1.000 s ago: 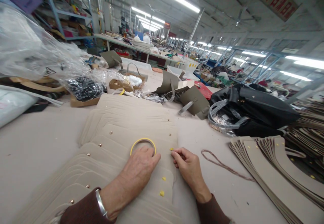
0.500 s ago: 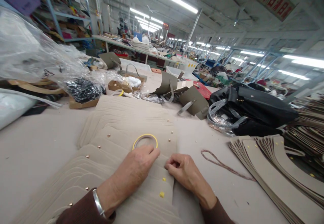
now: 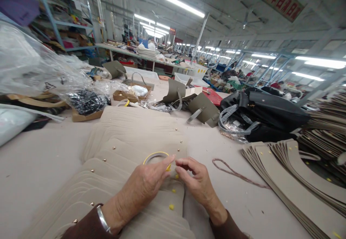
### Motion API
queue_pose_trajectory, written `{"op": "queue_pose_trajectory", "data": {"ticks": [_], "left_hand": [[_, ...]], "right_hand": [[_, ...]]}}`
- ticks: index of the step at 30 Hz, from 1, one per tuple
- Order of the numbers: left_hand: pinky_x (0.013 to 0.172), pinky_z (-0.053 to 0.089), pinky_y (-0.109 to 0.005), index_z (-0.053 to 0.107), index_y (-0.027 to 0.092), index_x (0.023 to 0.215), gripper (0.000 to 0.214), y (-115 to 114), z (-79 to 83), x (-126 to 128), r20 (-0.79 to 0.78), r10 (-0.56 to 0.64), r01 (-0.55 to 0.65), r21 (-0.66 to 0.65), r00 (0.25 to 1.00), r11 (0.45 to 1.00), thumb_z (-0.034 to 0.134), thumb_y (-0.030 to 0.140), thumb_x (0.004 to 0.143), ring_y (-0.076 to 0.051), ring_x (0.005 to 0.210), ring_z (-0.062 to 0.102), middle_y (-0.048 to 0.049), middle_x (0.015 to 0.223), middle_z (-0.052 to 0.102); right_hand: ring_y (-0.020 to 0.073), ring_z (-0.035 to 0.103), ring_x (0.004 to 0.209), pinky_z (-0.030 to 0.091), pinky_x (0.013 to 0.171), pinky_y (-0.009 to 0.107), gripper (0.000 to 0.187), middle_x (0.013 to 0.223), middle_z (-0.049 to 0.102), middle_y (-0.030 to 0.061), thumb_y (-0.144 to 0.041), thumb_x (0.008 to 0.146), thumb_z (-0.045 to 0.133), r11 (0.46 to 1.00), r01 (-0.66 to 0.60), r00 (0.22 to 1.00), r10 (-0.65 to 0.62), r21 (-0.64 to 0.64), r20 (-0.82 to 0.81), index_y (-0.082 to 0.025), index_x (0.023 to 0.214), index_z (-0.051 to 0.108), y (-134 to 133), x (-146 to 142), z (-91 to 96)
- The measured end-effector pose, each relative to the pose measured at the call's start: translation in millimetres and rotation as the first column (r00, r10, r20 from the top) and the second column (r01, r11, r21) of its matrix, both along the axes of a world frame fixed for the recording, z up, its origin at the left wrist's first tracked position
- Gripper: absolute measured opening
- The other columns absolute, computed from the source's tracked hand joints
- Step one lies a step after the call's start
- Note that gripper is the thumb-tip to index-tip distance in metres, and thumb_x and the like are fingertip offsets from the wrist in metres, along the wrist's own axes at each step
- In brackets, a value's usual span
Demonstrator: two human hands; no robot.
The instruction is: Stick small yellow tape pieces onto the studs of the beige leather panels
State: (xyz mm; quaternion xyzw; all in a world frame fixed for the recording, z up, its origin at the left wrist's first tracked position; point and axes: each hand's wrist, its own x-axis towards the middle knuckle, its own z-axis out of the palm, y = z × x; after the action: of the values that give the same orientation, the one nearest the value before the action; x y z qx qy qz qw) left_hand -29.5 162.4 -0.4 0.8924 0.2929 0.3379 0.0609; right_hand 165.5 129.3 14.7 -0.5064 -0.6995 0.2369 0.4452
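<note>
A fanned stack of beige leather panels with small brass studs lies on the worktable in front of me. A yellow tape ring rests on the top panel. My left hand has its fingers curled, thumb and forefinger touching the ring's near edge. My right hand is right beside it, fingertips pinched together toward the left hand on something too small to make out. Small yellow tape bits sit on the panel below my hands.
A brown cord loop lies right of my hands. Curved beige cut pieces are stacked at the right. A black bag, olive leather parts, plastic bags and a small cardboard box crowd the far side.
Both hands lifted off the panel and came together at the ring's near edge; the right hand moved left from pressing a yellow bit to a pinch. The view shifted slightly.
</note>
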Motion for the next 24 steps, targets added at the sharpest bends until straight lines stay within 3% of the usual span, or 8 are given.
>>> {"op": "queue_pose_trajectory", "data": {"ticks": [3, 6, 10, 13, 16, 19, 21, 24], "left_hand": [[0.065, 0.057, -0.027, 0.033, 0.015, 0.137, 0.037, -0.3, -0.5, 2.0, -0.009, 0.001, -0.001, 0.007, 1.0, 1.0, 0.033, 0.025, 0.101, -0.018, 0.084, 0.071, -0.0086, 0.106, 0.071], [0.066, 0.056, -0.027, 0.035, 0.015, 0.134, 0.034, -1.4, -1.0, 3.2, -0.02, -0.013, 0.012, -0.011, 1.0, 1.0, 0.032, 0.024, 0.101, -0.018, 0.085, 0.07, -0.0088, 0.104, 0.071], [0.063, 0.053, -0.027, 0.039, 0.017, 0.128, 0.03, -4.8, -0.6, 3.5, -0.032, -0.051, 0.047, -0.11, 0.998, 0.993, 0.036, 0.022, 0.099, -0.018, 0.079, 0.069, -0.0051, 0.096, 0.07], [0.059, 0.049, -0.026, 0.05, 0.02, 0.109, 0.017, -6.1, 2.1, 3.9, -0.058, -0.056, 0.044, -0.191, 0.997, 0.981, 0.038, 0.02, 0.097, -0.017, 0.071, 0.066, -0.0008, 0.082, 0.066], [0.056, 0.044, -0.025, 0.052, 0.021, 0.091, 0.017, -4.9, 5.6, 5.1, -0.072, -0.02, 0.005, -0.197, 0.997, 0.98, 0.037, 0.018, 0.097, -0.015, 0.065, 0.061, 0.0006, 0.075, 0.061], [0.052, 0.038, -0.024, 0.051, 0.02, 0.084, 0.02, -3.7, 8.6, 6.9, -0.077, 0.032, -0.043, -0.144, 0.997, 0.989, 0.036, 0.017, 0.097, -0.014, 0.059, 0.055, 0.0009, 0.07, 0.058], [0.05, 0.036, -0.025, 0.052, 0.02, 0.081, 0.023, -4.6, 10.1, 8.2, -0.07, 0.042, -0.049, -0.093, 0.997, 0.994, 0.034, 0.017, 0.097, -0.015, 0.057, 0.053, 0.0004, 0.068, 0.055], [0.051, 0.035, -0.025, 0.052, 0.02, 0.08, 0.026, -7.4, 11.0, 9.8, -0.013, 0.015, -0.015, -0.029, 1.0, 0.999, 0.033, 0.015, 0.097, -0.015, 0.058, 0.051, 0.0, 0.067, 0.053]], "right_hand": [[0.0155, 0.062, 0.077, 0.049, 0.072, 0.026, 0.015, 0.088, 0.069, 0.0061, -0.013, 0.085, 0.058, 0.987, -0.09, 0.996, 0.086, 0.137, 0.032, -0.017, 0.097, 0.067, -1.7, -5.3, 3.3], [0.016, 0.063, 0.077, 0.049, 0.072, 0.026, 0.014, 0.084, 0.068, 0.006, -0.01, 0.085, 0.055, 0.975, -0.114, 0.988, 0.092, 0.189, 0.121, -0.018, 0.089, 0.066, -3.1, -9.9, 0.2], [0.014, 0.06, 0.064, 0.047, 0.061, 0.023, 0.015, 0.07, 0.064, 0.0028, -0.008, 0.082, 0.052, 0.969, -0.069, 0.981, 0.022, 0.236, 0.195, -0.018, 0.079, 0.062, -2.8, -13.3, -7.5], [0.0123, 0.057, 0.056, 0.045, 0.055, 0.022, 0.015, 0.063, 0.06, 0.0009, -0.008, 0.079, 0.051, 0.96, -0.014, 0.975, -0.049, 0.281, 0.217, -0.018, 0.073, 0.06, -2.0, -14.2, -10.5], [0.0113, 0.055, 0.052, 0.043, 0.053, 0.021, 0.015, 0.06, 0.059, 0.0001, -0.008, 0.078, 0.05, 0.954, 0.044, 0.968, -0.114, 0.297, 0.222, -0.018, 0.07, 0.06, -3.5, -15.8, -10.0], [0.0114, 0.055, 0.052, 0.044, 0.052, 0.022, 0.014, 0.059, 0.06, 0.0, -0.012, 0.076, 0.053, 0.974, 0.121, 0.976, -0.151, 0.191, 0.157, -0.017, 0.068, 0.062, -5.9, -20.8, -6.4], [0.0115, 0.055, 0.049, 0.044, 0.048, 0.021, 0.012, 0.057, 0.061, -0.0004, -0.018, 0.077, 0.055, 0.987, 0.163, 0.987, -0.163, -0.017, 0.014, -0.017, 0.067, 0.062, -5.4, -24.7, -3.6], [0.0113, 0.055, 0.042, 0.043, 0.041, 0.02, 0.015, 0.052, 0.058, -0.0024, -0.028, 0.077, 0.058, 0.929, 0.16, 0.945, -0.242, -0.335, -0.218, -0.017, 0.067, 0.061, 0.5, -24.3, -2.2]]}}
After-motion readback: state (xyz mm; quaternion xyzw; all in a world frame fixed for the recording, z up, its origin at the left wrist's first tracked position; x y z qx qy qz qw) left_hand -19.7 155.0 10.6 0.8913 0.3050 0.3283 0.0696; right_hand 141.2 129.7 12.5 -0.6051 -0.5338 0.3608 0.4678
